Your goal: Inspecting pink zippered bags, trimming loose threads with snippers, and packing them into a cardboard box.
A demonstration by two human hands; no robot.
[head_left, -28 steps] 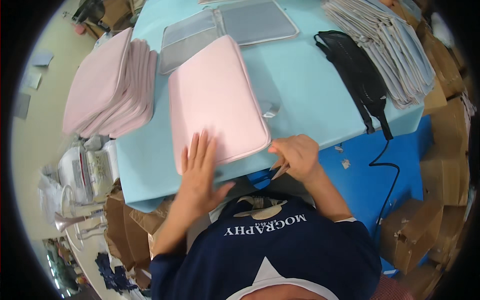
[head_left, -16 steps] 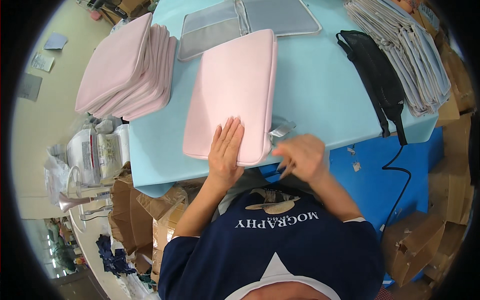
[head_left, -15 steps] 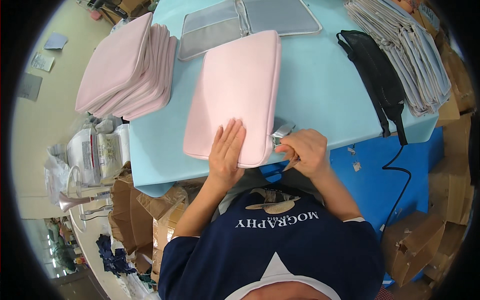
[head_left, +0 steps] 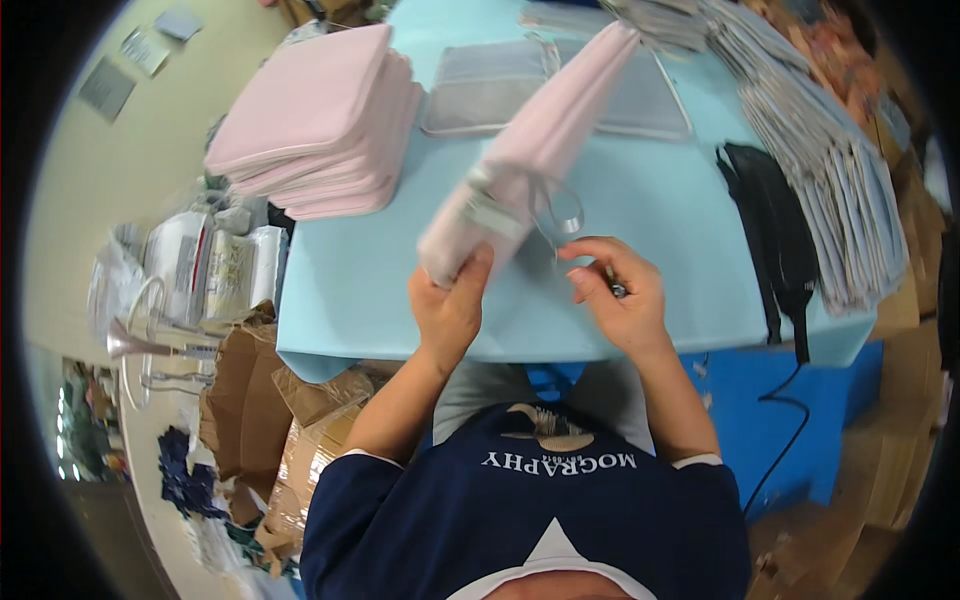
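Observation:
A padded pink zip sleeve (head_left: 560, 120) is tilted up on edge above the table, blurred by motion. My left hand (head_left: 446, 310) grips its near end, thumb on top. A silvery grey strap (head_left: 570, 218) loops off the sleeve's right side, beside a pale tag-like patch. Just right of that loop is my right hand (head_left: 625, 295), apart from the sleeve. Its thumb and forefinger are parted, while the other fingers curl round a small dark metal tool (head_left: 618, 290), mostly hidden in the palm.
A pile of pink sleeves (head_left: 310, 100) stands at the left of the pale blue table (head_left: 340, 310). Behind lies an opened grey case (head_left: 480, 90). At right are a black pouch (head_left: 770, 230) with a cable and stacked grey fabric pieces (head_left: 850, 220). Cardboard boxes (head_left: 250, 420) flank the table.
The pink sleeve has gone from lying flat to standing tilted on edge. My left hand moved from pressing its face to gripping its end. My right hand came away from the strap.

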